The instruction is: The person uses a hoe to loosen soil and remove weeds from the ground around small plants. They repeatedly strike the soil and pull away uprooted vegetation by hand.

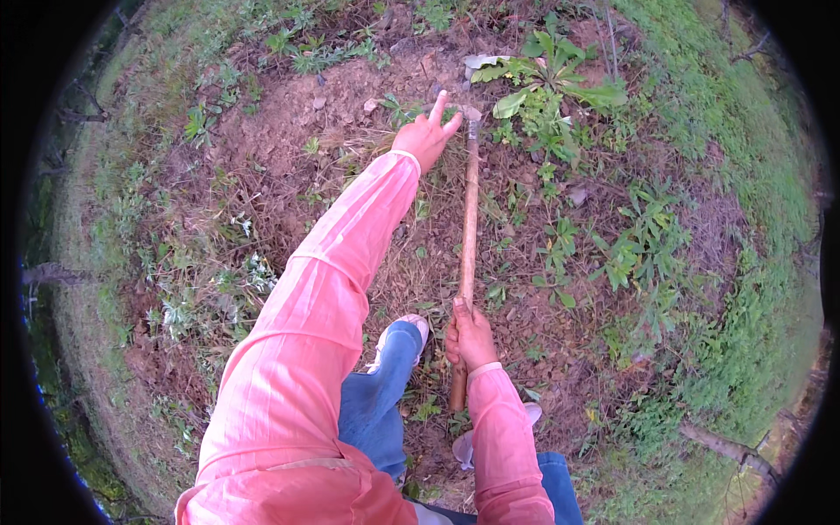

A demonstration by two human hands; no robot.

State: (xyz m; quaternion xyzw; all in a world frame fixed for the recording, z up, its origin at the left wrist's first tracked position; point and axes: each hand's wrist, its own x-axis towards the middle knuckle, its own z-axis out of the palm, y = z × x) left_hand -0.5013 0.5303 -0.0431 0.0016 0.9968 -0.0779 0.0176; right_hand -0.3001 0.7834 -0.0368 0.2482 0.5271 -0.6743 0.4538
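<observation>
My right hand (471, 333) is closed around the lower part of a long wooden handle (470, 230), whose butt end sticks out below the fist. The handle belongs to a hoe; its metal head (470, 113) rests low at the soil, partly hidden by my left hand and plants. My left hand (423, 136) reaches forward just left of the hoe head, fingers spread, with nothing visible in it. Close under it are small green weeds (399, 110) and dry grass on bare soil (282, 125).
A broad-leaved weed (548, 79) grows right of the hoe head. More leafy plants (636, 256) stand to the right, beside grass (735, 125). Small stones (371, 105) dot the soil. My shoes (410, 328) are on the ground below. A tree trunk (725, 446) rises at lower right.
</observation>
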